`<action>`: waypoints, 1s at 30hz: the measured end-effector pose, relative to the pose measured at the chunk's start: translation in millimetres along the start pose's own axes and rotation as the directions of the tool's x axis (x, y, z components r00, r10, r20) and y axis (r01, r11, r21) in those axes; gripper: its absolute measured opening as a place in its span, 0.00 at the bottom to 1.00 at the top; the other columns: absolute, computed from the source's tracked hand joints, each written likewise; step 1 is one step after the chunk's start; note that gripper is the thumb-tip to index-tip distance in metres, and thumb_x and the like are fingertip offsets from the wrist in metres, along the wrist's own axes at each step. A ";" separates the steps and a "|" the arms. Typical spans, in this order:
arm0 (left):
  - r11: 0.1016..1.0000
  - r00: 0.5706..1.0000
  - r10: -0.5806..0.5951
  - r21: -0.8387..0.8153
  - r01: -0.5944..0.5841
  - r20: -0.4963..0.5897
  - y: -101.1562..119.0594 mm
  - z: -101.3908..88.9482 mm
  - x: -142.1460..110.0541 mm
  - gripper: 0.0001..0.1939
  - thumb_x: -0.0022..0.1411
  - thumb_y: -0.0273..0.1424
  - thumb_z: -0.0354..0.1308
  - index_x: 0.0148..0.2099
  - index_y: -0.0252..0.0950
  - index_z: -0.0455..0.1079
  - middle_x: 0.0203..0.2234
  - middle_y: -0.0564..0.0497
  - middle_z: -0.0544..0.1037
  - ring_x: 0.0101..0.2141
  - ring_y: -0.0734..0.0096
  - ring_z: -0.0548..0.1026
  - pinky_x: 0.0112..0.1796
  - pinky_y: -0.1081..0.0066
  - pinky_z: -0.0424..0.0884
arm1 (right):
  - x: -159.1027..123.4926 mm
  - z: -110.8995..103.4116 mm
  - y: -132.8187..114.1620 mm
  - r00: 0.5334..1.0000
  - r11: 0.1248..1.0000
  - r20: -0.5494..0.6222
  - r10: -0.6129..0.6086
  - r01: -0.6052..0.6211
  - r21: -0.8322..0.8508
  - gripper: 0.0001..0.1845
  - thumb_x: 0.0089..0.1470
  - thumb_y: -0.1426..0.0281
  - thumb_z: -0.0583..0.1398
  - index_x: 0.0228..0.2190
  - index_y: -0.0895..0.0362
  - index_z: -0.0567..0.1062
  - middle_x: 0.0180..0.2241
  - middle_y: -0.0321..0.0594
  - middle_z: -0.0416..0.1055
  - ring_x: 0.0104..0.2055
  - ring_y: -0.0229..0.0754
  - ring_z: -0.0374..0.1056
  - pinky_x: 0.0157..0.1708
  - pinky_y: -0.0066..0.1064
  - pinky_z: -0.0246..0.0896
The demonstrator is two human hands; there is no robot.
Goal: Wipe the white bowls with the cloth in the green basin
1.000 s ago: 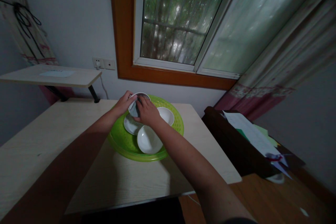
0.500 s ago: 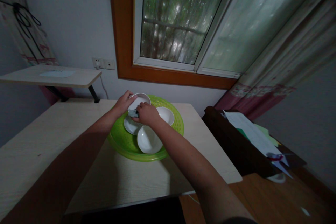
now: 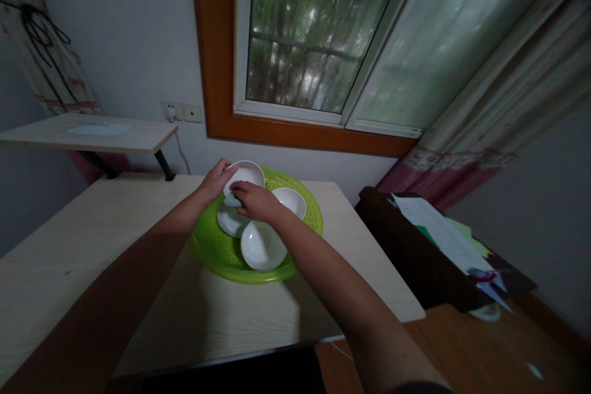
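My left hand (image 3: 216, 179) grips a white bowl (image 3: 249, 172) by its left rim, thumb on the inside, and holds it tilted over the far left of a green plastic basket (image 3: 207, 252). A grey cloth (image 3: 233, 200) is pinched in my right hand (image 3: 253, 200), which presses it at the bowl's near rim. Beneath my right hand sits a white dish (image 3: 228, 221), partly covered. Two more white bowls rest in the basket: one nearest me (image 3: 263, 247), another to the right (image 3: 294, 202), partly behind my right wrist.
The basket stands on a pale wooden table (image 3: 157, 258). A raised shelf (image 3: 92, 135) with a sheet of paper is at the back left. Behind are a wall and a window (image 3: 318, 31). On the right, papers (image 3: 443, 234) lie on a dark brown piece of furniture (image 3: 392, 252).
My right hand has shifted slightly left along the bowl's rim with the cloth. The held bowl has tilted and risen a little; the other bowls are where they were.
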State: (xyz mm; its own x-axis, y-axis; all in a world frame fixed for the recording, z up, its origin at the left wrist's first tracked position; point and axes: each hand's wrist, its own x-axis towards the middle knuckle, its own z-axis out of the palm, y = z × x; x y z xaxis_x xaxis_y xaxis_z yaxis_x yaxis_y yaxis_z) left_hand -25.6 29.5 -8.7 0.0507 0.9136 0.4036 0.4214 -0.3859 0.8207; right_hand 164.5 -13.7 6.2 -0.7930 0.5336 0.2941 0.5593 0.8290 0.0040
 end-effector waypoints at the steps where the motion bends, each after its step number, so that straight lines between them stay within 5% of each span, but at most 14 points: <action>1: 1.000 1.000 0.006 -0.004 -0.006 0.007 -0.9 0.1 0.4 0.19 0.63 0.51 0.50 0.42 0.41 0.64 0.36 0.53 0.72 0.40 0.65 0.71 0.43 0.67 0.66 | -0.3 0.3 0.2 1.000 1.000 -0.011 -0.012 0.012 0.001 0.27 0.54 0.69 0.64 0.55 0.59 0.70 0.62 0.49 0.63 0.61 0.49 0.62 0.59 0.40 0.60; 10: 0.999 0.996 0.029 -0.021 -0.028 0.079 -2.4 1.9 0.7 0.20 0.63 0.51 0.50 0.42 0.40 0.65 0.37 0.52 0.73 0.42 0.65 0.71 0.46 0.66 0.66 | -0.4 1.2 -1.4 0.994 0.998 -0.099 0.047 -0.050 -0.033 0.39 0.50 0.63 0.67 0.60 0.63 0.65 0.63 0.56 0.55 0.63 0.55 0.59 0.62 0.44 0.58; 23: 0.999 0.996 0.010 -0.038 -0.007 0.090 -7.4 3.7 3.1 0.21 0.63 0.52 0.50 0.42 0.39 0.65 0.37 0.53 0.72 0.42 0.65 0.71 0.46 0.66 0.65 | -0.7 8.4 3.8 0.995 0.998 -0.091 0.050 -0.052 -0.019 0.43 0.52 0.62 0.66 0.64 0.62 0.60 0.67 0.58 0.51 0.67 0.57 0.53 0.65 0.48 0.52; 30: 0.998 0.998 -0.021 -0.060 0.024 0.058 -2.2 4.3 1.3 0.21 0.63 0.52 0.50 0.42 0.39 0.64 0.34 0.54 0.71 0.38 0.67 0.70 0.41 0.67 0.66 | -1.9 9.2 -0.5 0.979 0.979 -0.126 0.162 -0.176 -0.103 0.48 0.50 0.60 0.67 0.65 0.65 0.56 0.69 0.59 0.48 0.69 0.60 0.46 0.68 0.49 0.44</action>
State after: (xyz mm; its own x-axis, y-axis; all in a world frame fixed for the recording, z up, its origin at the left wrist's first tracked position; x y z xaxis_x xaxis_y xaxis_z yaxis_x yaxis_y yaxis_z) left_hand -22.6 32.1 -11.7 0.0939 0.9273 0.3624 0.3676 -0.3706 0.8530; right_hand 163.4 -13.6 -3.1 -0.6550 0.6357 0.4085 0.7118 0.7006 0.0509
